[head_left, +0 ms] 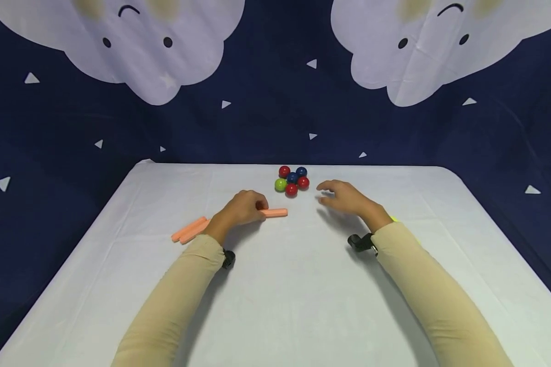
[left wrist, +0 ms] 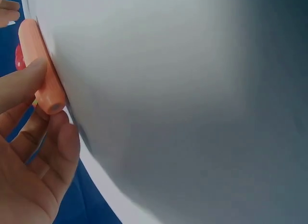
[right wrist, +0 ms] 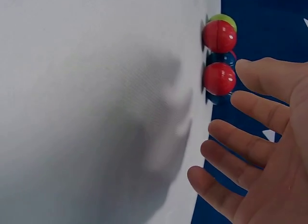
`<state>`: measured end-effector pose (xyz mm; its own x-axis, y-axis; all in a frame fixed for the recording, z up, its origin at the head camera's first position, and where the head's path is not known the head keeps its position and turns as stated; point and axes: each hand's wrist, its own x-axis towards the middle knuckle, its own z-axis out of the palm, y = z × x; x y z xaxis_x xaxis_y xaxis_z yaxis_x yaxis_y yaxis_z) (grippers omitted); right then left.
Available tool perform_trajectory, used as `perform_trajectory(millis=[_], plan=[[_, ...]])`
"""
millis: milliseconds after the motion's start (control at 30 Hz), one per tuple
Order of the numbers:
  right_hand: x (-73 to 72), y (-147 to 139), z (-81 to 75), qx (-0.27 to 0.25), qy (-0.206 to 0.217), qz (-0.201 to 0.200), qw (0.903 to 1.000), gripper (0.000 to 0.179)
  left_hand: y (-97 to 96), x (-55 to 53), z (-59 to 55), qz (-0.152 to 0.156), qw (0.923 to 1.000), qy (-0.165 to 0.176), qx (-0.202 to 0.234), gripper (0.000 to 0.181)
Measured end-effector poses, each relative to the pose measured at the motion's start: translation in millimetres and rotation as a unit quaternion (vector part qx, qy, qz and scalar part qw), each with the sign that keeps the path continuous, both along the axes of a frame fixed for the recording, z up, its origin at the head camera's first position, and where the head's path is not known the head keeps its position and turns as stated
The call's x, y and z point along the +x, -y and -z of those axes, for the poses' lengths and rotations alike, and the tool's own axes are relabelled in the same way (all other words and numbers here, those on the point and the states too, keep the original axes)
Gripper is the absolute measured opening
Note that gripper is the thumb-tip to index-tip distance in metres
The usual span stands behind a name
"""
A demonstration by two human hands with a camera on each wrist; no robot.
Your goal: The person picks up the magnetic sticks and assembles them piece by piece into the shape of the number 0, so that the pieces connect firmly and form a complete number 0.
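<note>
Held stick: the orange stick [head_left: 275,212] is mid-table, toward the far side; long axis runs pretty much 9 to 3 o'clock in the head view (12 = far edge), free end aimed at 3 with a hair of upward tilt; from the left wrist it looks more like 11:30 to 5:30; can't tell if it's touching the cloth
Left hand: left hand [head_left: 246,207] has that stick pinched near its 9 o'clock end, thumb on one side, fingers on the other
Spare sticks: two more orange sticks [head_left: 189,229] off at about 8 o'clock from the held one; side by side, long axes 8 to 2; the wrist seems to cover a bit of the nearer one
Balls: six in a huddle, 1 o'clock from the held stick; blue ball [head_left: 292,177] in the middle, another blue at 1, reds at 11, 4 and 6, green ball [head_left: 280,184] at 8
Right hand: right hand [head_left: 344,197] is wide, fingers spread; near the balls at roughly 3:30, not touching
Surface: white tablecloth [head_left: 303,295] under everything
</note>
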<state>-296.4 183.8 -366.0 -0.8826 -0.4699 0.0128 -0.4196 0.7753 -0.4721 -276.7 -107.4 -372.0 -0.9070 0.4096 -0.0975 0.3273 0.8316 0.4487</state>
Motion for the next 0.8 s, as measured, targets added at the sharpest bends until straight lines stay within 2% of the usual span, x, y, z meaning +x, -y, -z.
perform_trajectory(millis=[200, 333, 433, 600, 800], plan=[[-10.0, 4.9, 5.8, -0.015, 0.012, 0.023, 0.9996, 0.047, -23.7, -7.2, 0.7, -0.010, 0.9999, 0.001, 0.012, 0.019], [-18.7, 11.1, 9.5, -0.026, 0.005, 0.042, 0.9988, 0.050, -34.9, -10.2, 1.0, -0.012, 0.9998, 0.005, 0.014, 0.020], [-23.8, 16.8, 10.9, -0.027, -0.011, 0.049, 0.9984, 0.052, -37.4, -10.0, 0.2, -0.013, 0.9998, 0.013, 0.012, 0.022], [-28.1, 24.5, 12.2, -0.023, -0.023, 0.055, 0.9979, 0.053, -36.9, -9.8, -1.6, -0.037, 0.9990, 0.023, 0.008, 0.021], [-28.4, 28.8, 16.0, -0.015, -0.012, 0.061, 0.9980, 0.053, -38.9, -9.9, 0.4, -0.026, 0.9985, 0.045, 0.016, 0.022]])
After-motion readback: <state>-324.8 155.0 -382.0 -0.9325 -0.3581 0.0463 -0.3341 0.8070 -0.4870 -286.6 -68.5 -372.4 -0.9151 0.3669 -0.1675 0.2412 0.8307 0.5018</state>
